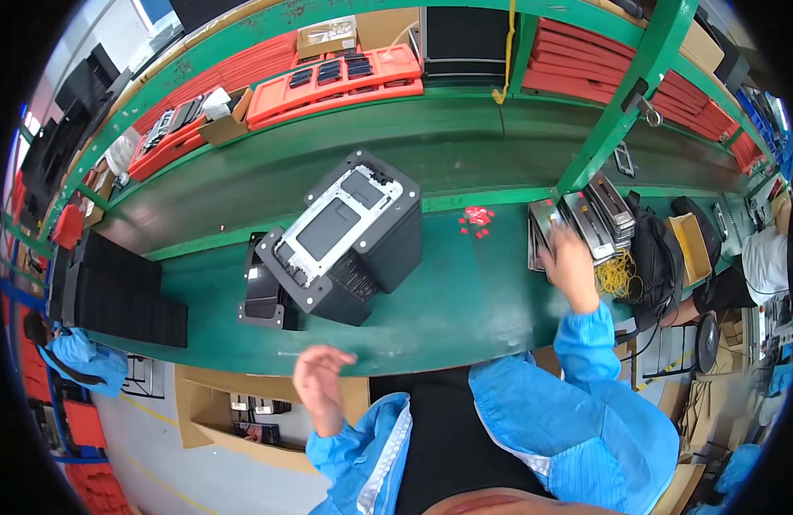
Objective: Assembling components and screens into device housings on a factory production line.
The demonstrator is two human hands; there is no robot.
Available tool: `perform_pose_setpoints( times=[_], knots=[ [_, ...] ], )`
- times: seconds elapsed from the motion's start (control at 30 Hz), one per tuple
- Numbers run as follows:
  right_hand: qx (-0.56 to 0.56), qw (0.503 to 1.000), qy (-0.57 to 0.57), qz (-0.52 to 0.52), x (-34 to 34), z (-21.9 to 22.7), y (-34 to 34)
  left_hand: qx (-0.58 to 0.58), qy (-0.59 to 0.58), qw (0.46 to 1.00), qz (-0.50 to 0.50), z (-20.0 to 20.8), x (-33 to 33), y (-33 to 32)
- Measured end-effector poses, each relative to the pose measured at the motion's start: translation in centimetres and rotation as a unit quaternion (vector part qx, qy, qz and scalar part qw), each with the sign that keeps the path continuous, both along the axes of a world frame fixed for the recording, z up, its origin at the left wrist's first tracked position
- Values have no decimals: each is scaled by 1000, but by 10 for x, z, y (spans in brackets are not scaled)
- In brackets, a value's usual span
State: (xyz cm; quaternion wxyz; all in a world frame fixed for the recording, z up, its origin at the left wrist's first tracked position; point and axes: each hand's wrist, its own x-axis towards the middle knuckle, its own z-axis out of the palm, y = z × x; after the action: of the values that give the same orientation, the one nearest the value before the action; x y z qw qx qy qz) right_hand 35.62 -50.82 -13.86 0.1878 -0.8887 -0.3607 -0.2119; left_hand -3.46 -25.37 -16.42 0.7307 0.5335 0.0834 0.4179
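Observation:
My right hand (572,268) reaches out at the right, thumb and fingers apart, over the near end of a stack of flat grey metal phone frames (542,215). Whether its fingertips touch the stack is hard to make out. Near the table's front edge, my left hand (321,382) hovers with loosely bent fingers and nothing visible in it. Beyond it, a white-and-silver phone frame (332,227) lies in the top one of two tall stacks of black trays (396,249). A lower black tray (263,287) sits just left of them.
Small red pieces (476,219) lie mid-table. Yellow cord (617,276) and a black backpack (658,257) are at the right; another black tray stack (121,292) stands far left. A green post (628,103) rises behind the frames. An open cardboard box (199,412) sits below the table.

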Motion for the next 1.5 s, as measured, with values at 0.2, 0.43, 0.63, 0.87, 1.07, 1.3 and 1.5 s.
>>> perform_pose_setpoints(
  times=[0.2,0.43,0.63,0.87,1.07,1.3,1.5],
  knots=[
    [10,999,33,24,-33,-13,-33,-40,144,976,-159,-12,39,-49],
    [222,881,278,312,-92,49,22,35,135,967,-215,46,141,-77],
    [442,663,518,311,-122,38,56,324,167,918,-157,26,157,-86],
    [406,524,678,317,-116,22,51,461,267,838,-120,4,136,-85],
    [353,631,561,403,-39,28,80,-167,171,908,-345,35,118,-73],
    [80,974,26,211,31,-35,122,-71,112,947,-292,41,105,-69],
    [304,690,448,480,-53,90,115,-124,71,966,-217,73,88,-48]
  ],
)
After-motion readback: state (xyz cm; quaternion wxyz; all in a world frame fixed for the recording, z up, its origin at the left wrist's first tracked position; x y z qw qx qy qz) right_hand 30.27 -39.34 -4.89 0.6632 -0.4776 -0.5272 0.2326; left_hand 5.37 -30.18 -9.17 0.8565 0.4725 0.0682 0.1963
